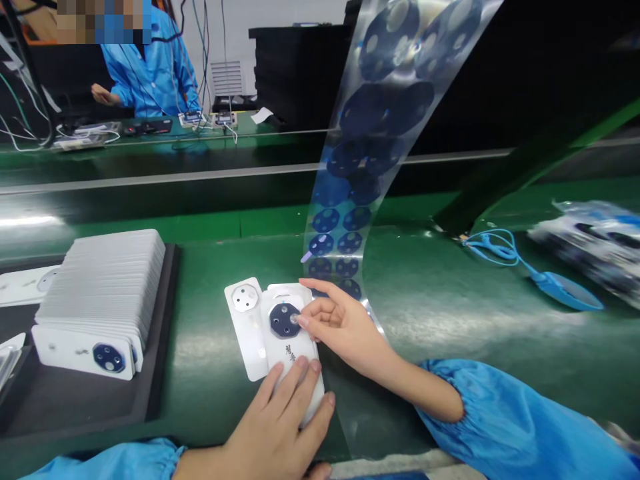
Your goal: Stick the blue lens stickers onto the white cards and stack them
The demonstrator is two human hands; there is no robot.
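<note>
My left hand (280, 427) grips the lower end of a white phone back cover (295, 373), which lies on the green bench. A dark blue octagonal camera lens piece (283, 320) sits on the upper part of that cover. My right hand (345, 327) is over the cover, with its fingertips touching the edge of the lens piece. Beside the cover lies a white card (245, 327) with a round metallic-looking mark. A clear film strip (345, 220) carrying several dark lens pieces runs up behind the cover.
To the left, a black tray (163, 333) holds a tall row of white covers (100, 293). A blue coiled cord (493, 247) and a plastic bag of dark parts (590, 247) lie on the right. Beyond a glass-like divider, a person in a blue smock (150, 73) works among cables.
</note>
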